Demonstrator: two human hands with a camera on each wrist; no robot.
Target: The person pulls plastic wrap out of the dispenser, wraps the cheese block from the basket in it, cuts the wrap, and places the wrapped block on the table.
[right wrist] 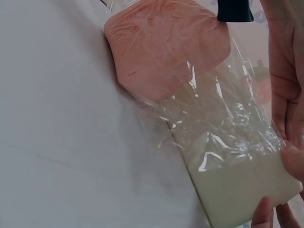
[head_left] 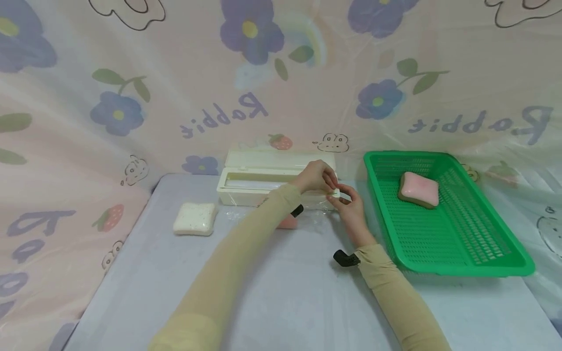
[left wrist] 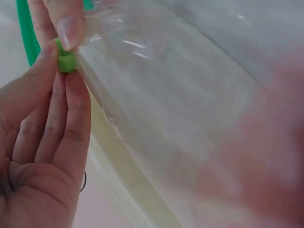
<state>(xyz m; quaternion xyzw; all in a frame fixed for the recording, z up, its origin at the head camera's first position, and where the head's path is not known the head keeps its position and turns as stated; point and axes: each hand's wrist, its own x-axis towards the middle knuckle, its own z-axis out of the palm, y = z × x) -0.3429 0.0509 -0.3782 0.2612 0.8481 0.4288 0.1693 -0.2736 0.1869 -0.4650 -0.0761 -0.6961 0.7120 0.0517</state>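
Observation:
A white cling film dispenser box (head_left: 241, 197) lies with its lid raised and a roll inside. At its right end my left hand (head_left: 317, 176) pinches a small green slide cutter (left wrist: 66, 61) between thumb and fingers. My right hand (head_left: 352, 212) grips that same end, its thumb tip (left wrist: 70, 33) right at the cutter. Clear cling film (right wrist: 228, 137) hangs over the box front and covers a pink bread-shaped piece (right wrist: 166, 47) before it. My left forearm hides much of that piece in the head view.
A white bread-shaped piece (head_left: 195, 219) lies left of the dispenser. On the right stands a green basket (head_left: 465, 269) holding another pink-topped bread-shaped piece (head_left: 419, 189). A printed curtain (head_left: 307, 97) hangs behind the pale table (head_left: 290, 292).

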